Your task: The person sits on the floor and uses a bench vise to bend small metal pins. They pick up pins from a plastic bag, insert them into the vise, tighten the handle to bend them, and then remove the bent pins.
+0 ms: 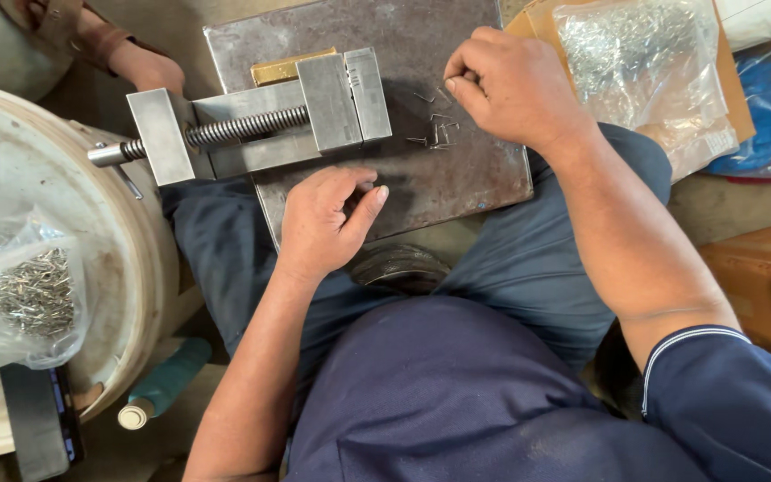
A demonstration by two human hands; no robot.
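Note:
A small steel vise [252, 125] with a threaded screw lies on a dark metal plate [457, 178] resting on my lap. A brass-coloured bar [289, 68] sits just behind its jaws. My left hand [325, 221] rests on the plate's near edge, fingers loosely curled, thumb out, holding nothing that I can see. My right hand [510, 85] hovers over a little scatter of small metal pins [435, 134], fingertips pinched together; whether a pin is between them is hidden.
A white bucket lid [91, 223] at left carries a plastic bag of pins [33, 295]. A phone [42, 419] and a teal bottle [167, 384] lie below it. More bagged pins [644, 62] and cardboard boxes [760, 277] stand at right. Another person's hand [145, 64] shows top left.

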